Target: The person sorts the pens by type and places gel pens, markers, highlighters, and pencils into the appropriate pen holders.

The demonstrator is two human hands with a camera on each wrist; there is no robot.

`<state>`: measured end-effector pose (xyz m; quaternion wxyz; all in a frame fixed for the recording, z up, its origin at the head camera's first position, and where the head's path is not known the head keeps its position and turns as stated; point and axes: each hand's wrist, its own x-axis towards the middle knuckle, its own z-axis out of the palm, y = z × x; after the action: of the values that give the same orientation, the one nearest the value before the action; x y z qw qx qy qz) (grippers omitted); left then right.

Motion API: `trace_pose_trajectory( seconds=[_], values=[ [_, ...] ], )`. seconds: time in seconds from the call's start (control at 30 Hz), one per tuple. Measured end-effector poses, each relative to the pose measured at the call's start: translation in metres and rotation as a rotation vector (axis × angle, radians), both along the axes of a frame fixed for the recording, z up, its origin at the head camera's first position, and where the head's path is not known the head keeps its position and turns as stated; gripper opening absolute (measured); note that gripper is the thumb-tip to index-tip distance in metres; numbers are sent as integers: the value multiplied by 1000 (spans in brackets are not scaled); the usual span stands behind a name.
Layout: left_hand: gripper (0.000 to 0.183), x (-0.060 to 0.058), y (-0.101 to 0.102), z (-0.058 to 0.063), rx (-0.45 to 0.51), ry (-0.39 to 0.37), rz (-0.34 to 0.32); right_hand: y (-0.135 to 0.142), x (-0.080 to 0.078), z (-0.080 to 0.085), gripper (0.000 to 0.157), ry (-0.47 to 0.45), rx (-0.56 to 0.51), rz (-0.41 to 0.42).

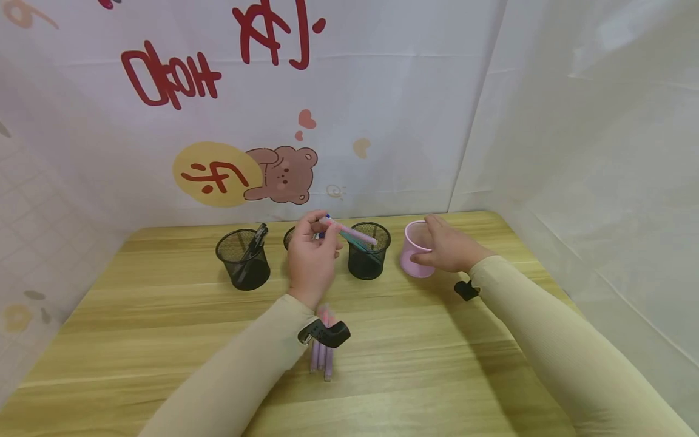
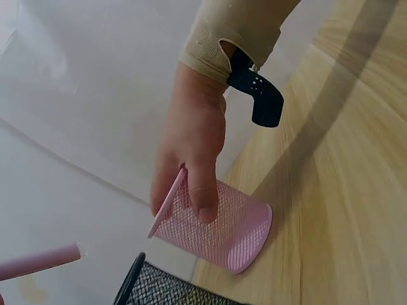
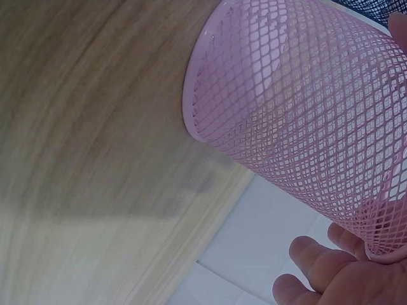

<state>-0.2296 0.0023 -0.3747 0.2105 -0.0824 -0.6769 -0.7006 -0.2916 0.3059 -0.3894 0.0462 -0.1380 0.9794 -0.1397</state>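
Observation:
A light purple pen (image 1: pixel 357 234) is pinched in my left hand (image 1: pixel 312 261), slanting over the black mesh pen cup with a teal pen inside. In the left wrist view that pen (image 2: pixel 38 262) enters from the left edge. My right hand (image 1: pixel 453 247) grips a pink mesh pen cup (image 1: pixel 411 260), thumb outside and fingers over the rim. The cup stands upright on the table. In the right wrist view the pink cup (image 3: pixel 299 108) fills much of the picture, with fingers (image 3: pixel 324 260) at its rim.
Several purple pens (image 1: pixel 322 358) lie on the wooden table (image 1: pixel 415 370) beneath my left wrist. A black mesh cup (image 1: pixel 251 276) with black pens stands at the left. Another black cup (image 1: pixel 288 237) is mostly hidden behind my left hand. A printed white curtain (image 1: pixel 382 121) hangs behind.

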Motion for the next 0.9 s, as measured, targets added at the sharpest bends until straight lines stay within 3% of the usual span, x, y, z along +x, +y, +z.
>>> trace_pose_trajectory(
  seconds=[0.3,0.57,0.9],
  values=[
    [28,-1,33,-1,-41,44,52,-3,-1,2,110,-8,-10,1],
    [26,-7,60,-7,-94,12,75,-3,2,3,111,-6,-20,-19],
    [21,-11,79,-11,-211,21,124,-3,4,4,107,-2,-13,-11]
  ],
)
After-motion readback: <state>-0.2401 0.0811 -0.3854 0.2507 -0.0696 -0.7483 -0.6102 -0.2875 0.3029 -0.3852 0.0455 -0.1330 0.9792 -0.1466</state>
